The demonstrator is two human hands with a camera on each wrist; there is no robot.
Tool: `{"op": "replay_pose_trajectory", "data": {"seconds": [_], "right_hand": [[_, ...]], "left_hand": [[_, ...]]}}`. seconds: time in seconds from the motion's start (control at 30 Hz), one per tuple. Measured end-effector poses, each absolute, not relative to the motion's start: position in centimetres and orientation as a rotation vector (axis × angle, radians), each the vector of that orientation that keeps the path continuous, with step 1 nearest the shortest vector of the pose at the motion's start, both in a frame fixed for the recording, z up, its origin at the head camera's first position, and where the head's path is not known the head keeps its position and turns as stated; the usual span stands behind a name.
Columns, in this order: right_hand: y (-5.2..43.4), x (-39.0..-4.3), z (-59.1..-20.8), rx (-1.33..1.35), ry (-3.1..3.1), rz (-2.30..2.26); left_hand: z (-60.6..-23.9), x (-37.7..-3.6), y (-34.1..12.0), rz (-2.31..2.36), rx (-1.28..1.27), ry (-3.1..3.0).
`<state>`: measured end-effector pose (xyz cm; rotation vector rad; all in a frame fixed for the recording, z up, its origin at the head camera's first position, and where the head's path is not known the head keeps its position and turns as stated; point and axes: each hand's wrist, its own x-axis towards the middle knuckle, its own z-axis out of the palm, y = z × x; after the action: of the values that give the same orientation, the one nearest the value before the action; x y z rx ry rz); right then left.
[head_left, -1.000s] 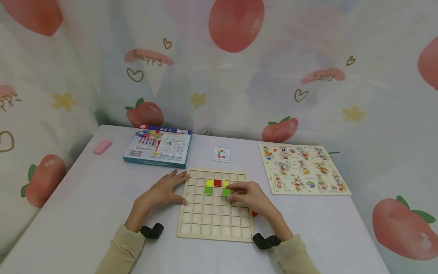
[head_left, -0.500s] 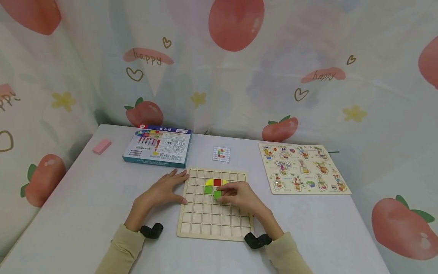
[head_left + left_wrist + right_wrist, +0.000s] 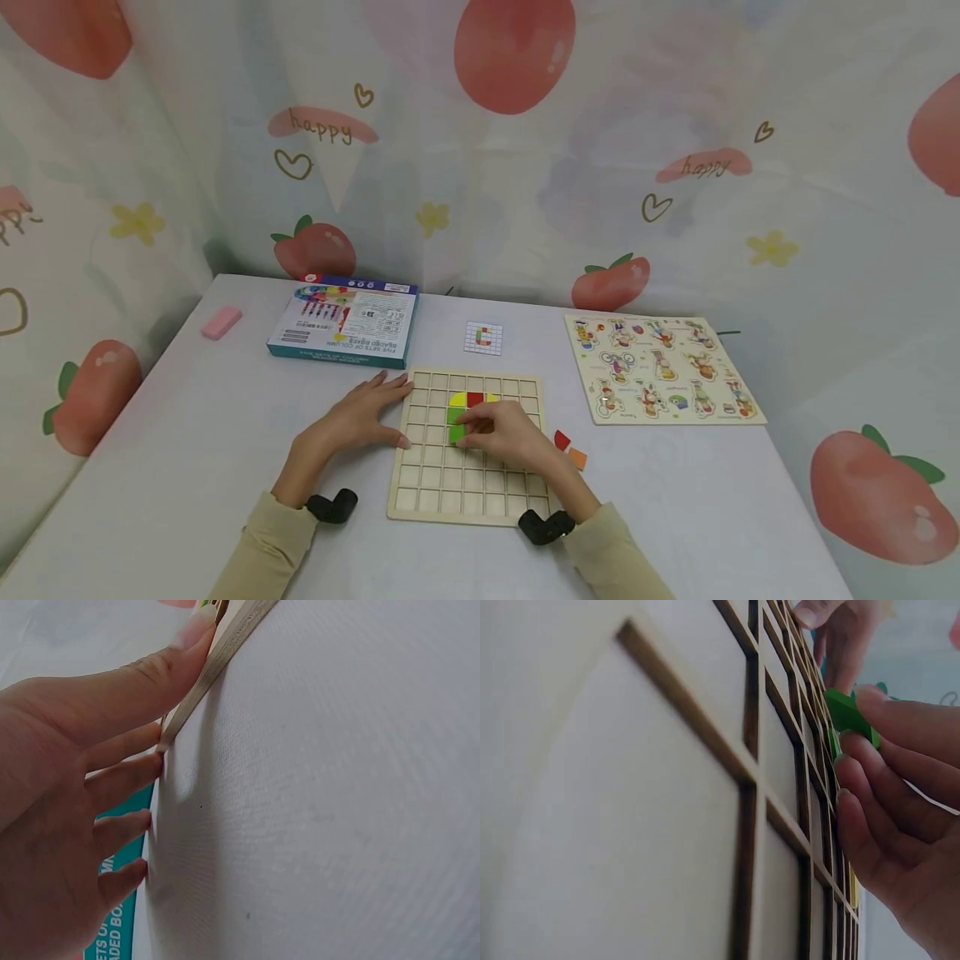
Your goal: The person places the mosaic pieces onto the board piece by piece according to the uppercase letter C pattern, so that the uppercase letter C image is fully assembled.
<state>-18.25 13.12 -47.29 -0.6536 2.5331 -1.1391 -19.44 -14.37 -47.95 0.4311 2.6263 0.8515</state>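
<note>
The surface carried a wooden grid board. The left hand lay flat, fingers straight against the board's left edge. The right hand pinched a green tile over the board's upper middle cells.

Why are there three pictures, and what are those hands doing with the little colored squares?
A person wears three cameras: one on the head, one on each wrist. The big picture looks down from the head at a white table. On it lie a wooden grid board, a teal box, a pink eraser, a small pattern card and an animal puzzle. The left hand rests flat against the board's edge, as the left wrist picture shows close up. The right hand pinches a green tile over the board, seen sideways from the right wrist. Red and orange pieces lie beside the board.
</note>
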Motion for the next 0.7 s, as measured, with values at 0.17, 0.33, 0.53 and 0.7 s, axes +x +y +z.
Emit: {"op": "replay_pose_trajectory", "data": {"seconds": [0.17, 0.33, 0.53, 0.7], "right_hand": [[12.62, -18.36, -47.12, -0.650, 2.539, -1.099], [12.37, -18.38, -46.90, -0.669, 2.533, -1.079], [12.16, -18.57, -47.07, -0.706, 2.552, -1.045], [12.06, -18.53, -47.10, -0.700, 2.564, -1.009]], "left_hand": [[-47.90, -19.41, -14.39, 0.853, 0.431, 2.625], [-48.03, -19.50, -14.41, 0.852, 0.432, 2.623], [-48.11, -19.62, -14.47, 0.848, 0.440, 2.624], [-48.13, -19.63, -14.50, 0.858, 0.446, 2.620]]}}
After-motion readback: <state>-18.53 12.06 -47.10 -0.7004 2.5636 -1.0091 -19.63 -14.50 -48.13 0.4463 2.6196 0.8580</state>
